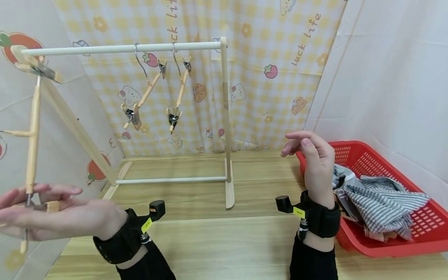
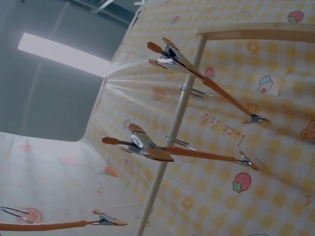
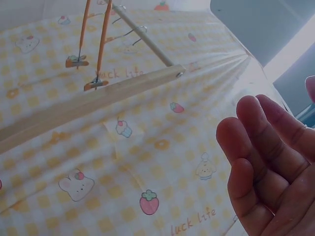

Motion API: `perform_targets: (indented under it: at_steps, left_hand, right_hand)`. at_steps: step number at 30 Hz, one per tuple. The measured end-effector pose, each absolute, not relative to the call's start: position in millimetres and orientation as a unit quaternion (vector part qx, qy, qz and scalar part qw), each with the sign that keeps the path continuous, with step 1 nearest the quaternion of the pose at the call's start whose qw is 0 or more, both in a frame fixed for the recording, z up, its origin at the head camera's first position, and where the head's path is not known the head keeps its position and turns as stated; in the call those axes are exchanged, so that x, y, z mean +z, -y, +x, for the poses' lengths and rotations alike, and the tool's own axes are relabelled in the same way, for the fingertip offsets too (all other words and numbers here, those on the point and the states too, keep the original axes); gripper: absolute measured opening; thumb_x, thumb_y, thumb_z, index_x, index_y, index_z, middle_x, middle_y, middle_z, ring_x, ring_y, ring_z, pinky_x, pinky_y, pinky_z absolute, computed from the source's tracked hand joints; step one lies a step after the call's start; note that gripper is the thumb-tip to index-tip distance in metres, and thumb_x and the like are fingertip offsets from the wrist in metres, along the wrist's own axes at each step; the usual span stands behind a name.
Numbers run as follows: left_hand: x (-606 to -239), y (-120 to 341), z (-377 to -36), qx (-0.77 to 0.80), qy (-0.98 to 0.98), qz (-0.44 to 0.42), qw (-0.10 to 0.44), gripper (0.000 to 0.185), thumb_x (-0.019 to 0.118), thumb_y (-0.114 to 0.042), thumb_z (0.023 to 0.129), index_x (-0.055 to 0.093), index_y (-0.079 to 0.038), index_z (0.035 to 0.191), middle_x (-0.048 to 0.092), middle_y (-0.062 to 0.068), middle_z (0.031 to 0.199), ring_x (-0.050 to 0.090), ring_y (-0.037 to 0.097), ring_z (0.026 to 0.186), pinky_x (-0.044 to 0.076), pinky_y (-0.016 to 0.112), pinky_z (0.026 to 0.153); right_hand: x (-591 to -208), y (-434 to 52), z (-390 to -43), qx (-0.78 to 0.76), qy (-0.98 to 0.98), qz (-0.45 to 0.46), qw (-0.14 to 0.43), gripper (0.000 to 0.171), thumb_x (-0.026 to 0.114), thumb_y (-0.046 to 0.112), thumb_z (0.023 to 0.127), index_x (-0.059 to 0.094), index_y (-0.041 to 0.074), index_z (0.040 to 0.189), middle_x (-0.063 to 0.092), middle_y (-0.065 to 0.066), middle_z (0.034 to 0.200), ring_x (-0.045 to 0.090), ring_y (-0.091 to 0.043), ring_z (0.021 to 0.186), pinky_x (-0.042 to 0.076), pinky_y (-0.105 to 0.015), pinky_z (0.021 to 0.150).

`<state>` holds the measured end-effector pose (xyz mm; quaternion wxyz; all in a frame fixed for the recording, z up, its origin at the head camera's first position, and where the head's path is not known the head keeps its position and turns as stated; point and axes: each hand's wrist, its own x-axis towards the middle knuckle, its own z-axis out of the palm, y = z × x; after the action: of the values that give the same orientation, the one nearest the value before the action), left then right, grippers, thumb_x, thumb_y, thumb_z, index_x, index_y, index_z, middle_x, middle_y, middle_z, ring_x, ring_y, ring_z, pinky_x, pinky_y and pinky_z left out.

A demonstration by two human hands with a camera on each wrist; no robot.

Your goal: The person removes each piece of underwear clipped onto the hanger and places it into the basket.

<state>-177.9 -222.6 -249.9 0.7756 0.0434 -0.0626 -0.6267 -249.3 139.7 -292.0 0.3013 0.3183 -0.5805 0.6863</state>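
At the lower left of the head view the left hand [image 1: 52, 214] lies nearly flat, palm turned up, its fingers stretched out straight toward the left edge; the lower clip end of a light wooden clip hanger [image 1: 32, 136] rests against those fingers, and the hanger stands almost upright above the hand, its top clip reaching the upper left corner. Whether the thumb pinches the hanger cannot be told. Right of centre the right hand [image 1: 313, 155] is raised off the table with loosely bent fingers and holds nothing; the right wrist view shows its fingers [image 3: 261, 162] relaxed and apart. Just to its right sits a red plastic mesh basket [image 1: 367, 155] with a crumpled grey-and-white striped cloth [image 1: 381, 198] inside. Behind both hands, on the pale wooden tabletop [image 1: 217, 241], stands a small wooden clothes rack with a white top rail [image 1: 122, 48], from which two more wooden clip hangers [image 1: 157, 97] hang by metal hooks.
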Motion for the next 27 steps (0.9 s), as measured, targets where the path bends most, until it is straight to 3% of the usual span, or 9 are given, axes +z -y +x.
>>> perform_targets:
  at_steps: [5,10,16,18,24,27]
  left_hand:
    - [-253,228,-191,-0.646,0.221,0.079,0.726,0.03,0.027,-0.003,0.107,0.052,0.005,0.092,0.046,0.014,0.086,0.041,0.02,0.048,0.037,0.022,0.042]
    - [-263,230,-211,-0.676,0.339,0.001,0.655,0.023,0.027,-0.001,0.106,0.048,0.004,0.096,0.045,0.016,0.088,0.047,0.023,0.054,0.05,0.028,0.047]
    - [-276,224,-231,-0.68,0.445,-0.062,0.58,0.02,0.027,-0.004,0.107,0.046,0.001,0.1,0.046,0.017,0.095,0.054,0.024,0.07,0.055,0.03,0.055]
    - [-278,221,-234,-0.674,0.466,-0.079,0.569,0.019,0.028,-0.005,0.107,0.045,0.0,0.101,0.046,0.018,0.097,0.056,0.026,0.074,0.055,0.031,0.057]
    - [-277,218,-243,-0.646,0.496,-0.108,0.571,0.02,0.029,-0.001,0.106,0.048,0.0,0.102,0.051,0.019,0.093,0.06,0.025,0.062,0.055,0.031,0.058]
    - [-270,221,-249,-0.612,0.526,-0.107,0.581,0.018,0.036,-0.01,0.107,0.051,-0.001,0.104,0.055,0.018,0.093,0.06,0.023,0.06,0.055,0.029,0.059]
  right_hand:
    - [-292,-141,-251,0.685,0.583,0.315,0.303,0.03,0.045,0.009,0.101,0.068,-0.01,0.105,0.067,-0.011,0.076,0.064,-0.02,0.067,0.052,-0.027,0.07]
    - [-293,-142,-252,0.686,0.586,0.314,0.297,0.03,0.045,0.009,0.101,0.068,-0.01,0.105,0.067,-0.012,0.077,0.064,-0.021,0.067,0.052,-0.027,0.07]
    - [-293,-144,-254,0.684,0.588,0.314,0.298,0.03,0.046,0.01,0.101,0.068,-0.01,0.105,0.066,-0.012,0.076,0.063,-0.021,0.067,0.051,-0.028,0.07]
    - [-293,-144,-255,0.684,0.588,0.313,0.297,0.03,0.046,0.01,0.101,0.068,-0.009,0.105,0.066,-0.012,0.076,0.063,-0.021,0.067,0.05,-0.028,0.07]
    - [-295,-146,-254,0.689,0.596,0.298,0.286,0.03,0.046,0.012,0.102,0.068,-0.008,0.105,0.066,-0.012,0.076,0.064,-0.022,0.068,0.05,-0.028,0.071]
    - [-296,-148,-254,0.689,0.6,0.293,0.282,0.03,0.046,0.011,0.102,0.068,-0.008,0.106,0.066,-0.011,0.077,0.064,-0.021,0.069,0.05,-0.028,0.071]
